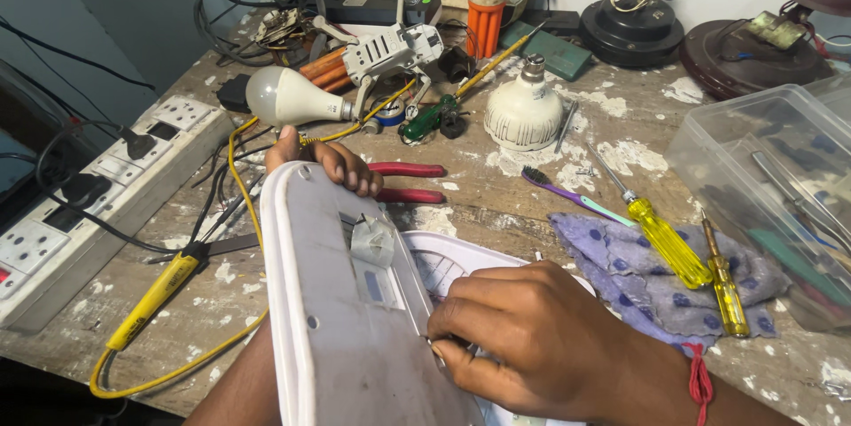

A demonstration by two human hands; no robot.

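Observation:
My left hand (330,163) grips the far end of a long white plastic device casing (332,302), holding it up on edge over the bench. My right hand (523,337) is curled against the casing's right side, fingertips pinched at the seam near its middle; whether they hold a small tool or part is hidden. A white grille cover (448,265) lies just beyond my right hand. A grey patch and a taped piece sit on the casing's face.
A yellow soldering iron (155,297) lies left by a white socket strip (106,187). Red pliers (409,171), bulbs (288,96), a purple toothbrush (567,195) and yellow screwdrivers (665,238) on a blue cloth (620,271) surround me. A clear plastic box (776,187) stands right.

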